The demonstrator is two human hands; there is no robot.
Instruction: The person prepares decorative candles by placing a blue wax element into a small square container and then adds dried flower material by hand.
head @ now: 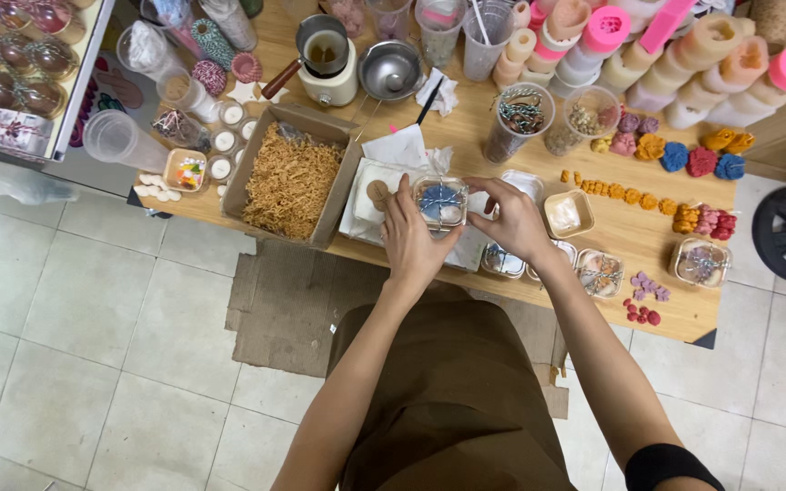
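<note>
overhead view of a wooden table [657, 300] crowded with craft goods. at centre, a small clear square box [440, 202] holding a blue item tied with thin string sits over white paper [402, 145], held from both sides. the left hand [411, 238] lies at the box's 8 o'clock, fingers curled against its left edge, clamped on it. the right hand [513, 218] lies at the box's 3 o'clock, fingertips pinched on the upper right corner, likewise closed on the box. at 9 o'clock of the box, a cardboard tray [293, 177] filled with tan shredded straw. at 11 o'clock, a small pot with a dark handle [322, 47] stands on a cream base; just beside it, at 12 o'clock, a metal ladle bowl [390, 70]. at 4 o'clock, further small clear boxes [600, 271] in a row near the table's front edge. at 2 o'clock, coloured flower-shaped pieces [675, 156] lie loose, with pink-lidded cylinders [604, 29] stacked beyond them. below the table, flattened cardboard [284, 309] rests on the tiled floor.
</note>
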